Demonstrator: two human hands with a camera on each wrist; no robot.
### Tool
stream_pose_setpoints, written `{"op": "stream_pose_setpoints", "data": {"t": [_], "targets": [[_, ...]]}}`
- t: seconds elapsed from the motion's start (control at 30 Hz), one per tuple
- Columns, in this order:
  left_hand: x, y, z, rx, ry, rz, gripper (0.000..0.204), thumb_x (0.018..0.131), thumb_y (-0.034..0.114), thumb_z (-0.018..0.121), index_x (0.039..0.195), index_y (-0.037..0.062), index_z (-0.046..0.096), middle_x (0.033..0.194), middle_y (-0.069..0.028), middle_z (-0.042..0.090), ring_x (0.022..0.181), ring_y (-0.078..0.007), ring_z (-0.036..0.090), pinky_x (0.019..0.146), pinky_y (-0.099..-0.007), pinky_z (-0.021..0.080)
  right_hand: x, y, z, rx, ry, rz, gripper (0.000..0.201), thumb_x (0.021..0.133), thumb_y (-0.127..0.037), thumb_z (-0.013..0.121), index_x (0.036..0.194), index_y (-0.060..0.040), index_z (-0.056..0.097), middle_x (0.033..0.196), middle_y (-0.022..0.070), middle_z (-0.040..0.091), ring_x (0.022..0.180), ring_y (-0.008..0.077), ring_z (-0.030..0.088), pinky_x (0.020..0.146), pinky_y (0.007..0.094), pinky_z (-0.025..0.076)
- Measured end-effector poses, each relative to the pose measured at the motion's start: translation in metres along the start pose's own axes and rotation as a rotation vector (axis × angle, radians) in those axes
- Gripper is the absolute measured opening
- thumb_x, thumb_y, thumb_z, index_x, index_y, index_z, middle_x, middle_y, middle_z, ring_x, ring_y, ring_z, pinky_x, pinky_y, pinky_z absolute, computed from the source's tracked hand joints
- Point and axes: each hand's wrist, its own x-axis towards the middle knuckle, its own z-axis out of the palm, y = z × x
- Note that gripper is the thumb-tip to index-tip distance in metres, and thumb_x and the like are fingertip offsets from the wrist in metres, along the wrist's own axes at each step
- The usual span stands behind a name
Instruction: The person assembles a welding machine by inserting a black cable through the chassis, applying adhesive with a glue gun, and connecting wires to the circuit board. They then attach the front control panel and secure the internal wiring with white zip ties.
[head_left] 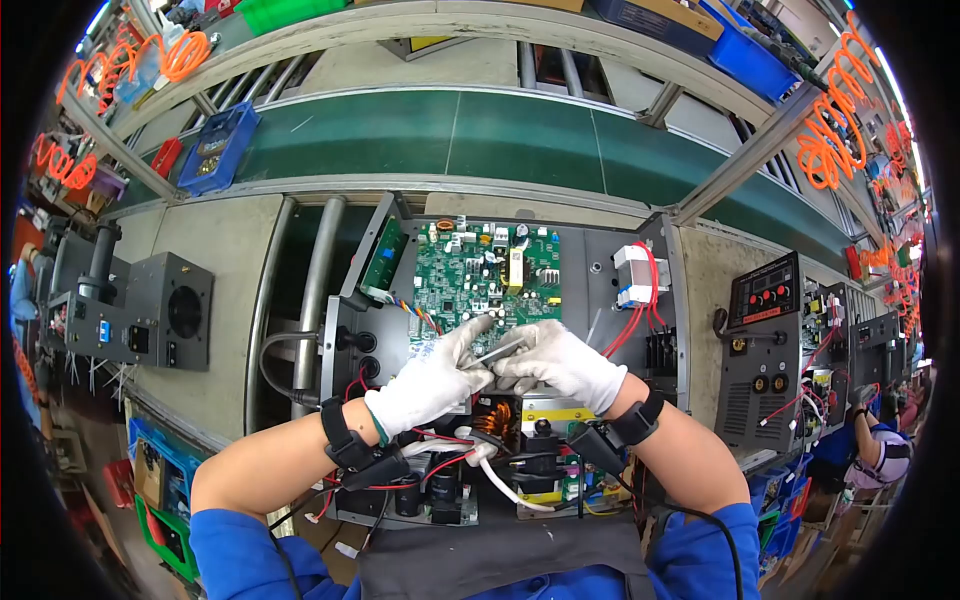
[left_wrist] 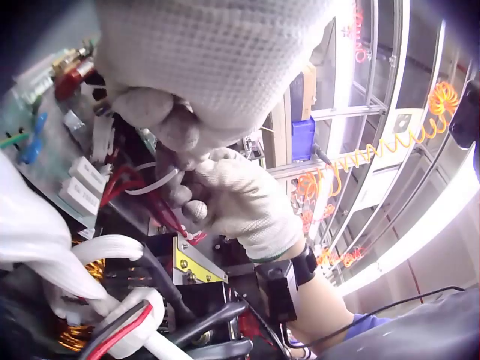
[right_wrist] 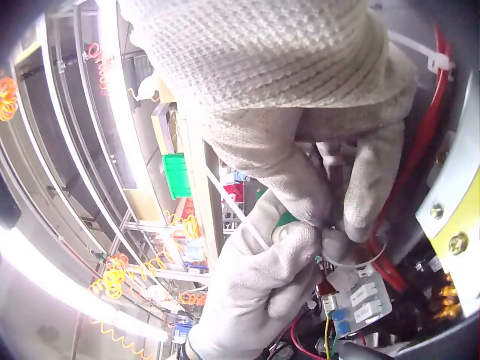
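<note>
Both hands wear white knit gloves and meet over the front part of an opened metal chassis (head_left: 590,235). My left hand (head_left: 425,380) pinches a thin white cable tie (head_left: 502,352) between thumb and fingers. From the other side my right hand (head_left: 570,365) grips it too, fingers curled close to the left fingertips. In the left wrist view the cable tie (left_wrist: 159,182) bends in a loop beside red wires (left_wrist: 124,184). Its straight tail (right_wrist: 238,214) crosses the left hand (right_wrist: 259,289) in the right wrist view. The fingers hide the tie's head.
A green circuit board (head_left: 450,275) lies in the chassis behind the hands. Red wires (head_left: 655,285) run from a white component at right. Thick white cables (head_left: 490,470) and a copper coil (head_left: 493,418) sit nearer the body. A green conveyor (head_left: 370,135) runs behind; another unit (head_left: 760,350) stands right.
</note>
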Motion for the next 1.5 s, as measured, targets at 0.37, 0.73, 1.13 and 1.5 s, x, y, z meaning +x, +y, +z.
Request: {"op": "stream_pose_setpoints", "data": {"t": [0.37,0.73,1.13,1.5], "targets": [[-0.004,0.005,0.006,0.201,0.076,0.065,0.075,0.082,-0.001,0.061,0.147,-0.0005,0.023,0.072,0.0031,0.055,0.059,-0.0038,0.049,0.051,-0.02,0.041,-0.003,-0.002,-0.012,-0.13,-0.234,-0.145,0.037,0.094,-0.023,0.057,0.113,0.0096,0.056,0.096,0.0133,0.065,0.084,0.0155,0.066,0.072,0.0259,0.054],[0.001,0.002,0.012,-0.032,0.068,0.036,0.08,0.079,-0.009,0.06,0.148,-0.0011,0.02,0.073,0.0027,0.053,0.062,-0.0033,0.048,0.052,-0.0189,0.039,0.007,0.004,-0.002,-0.23,-0.077,-0.071,0.025,0.088,-0.02,0.061,0.101,0.0011,0.062,0.073,0.0042,0.062,0.066,0.0094,0.06,0.058,0.0253,0.048],[0.003,0.015,-0.003,1.198,0.147,0.192,0.032,0.083,0.035,0.064,0.094,0.0065,0.056,0.073,-0.0147,0.066,0.073,-0.0341,0.066,0.065,-0.0446,0.05,-0.028,-0.02,0.035,-0.838,0.192,-0.526,0.015,0.088,-0.015,0.056,0.098,-0.0045,0.062,0.085,0.0148,0.063,0.081,0.0332,0.063,0.072,0.0392,0.05],[-0.028,0.12,-0.008,0.281,0.116,0.287,0.045,0.1,0.038,0.04,0.116,-0.0005,0.059,0.086,-0.0075,0.066,0.08,-0.0152,0.061,0.077,-0.0284,0.048,-0.075,-0.066,-0.008,-0.113,0.287,-0.411,0.036,0.096,-0.02,0.051,0.125,0.002,0.054,0.108,0.0105,0.064,0.083,0.0088,0.062,0.067,0.0229,0.05]]}}
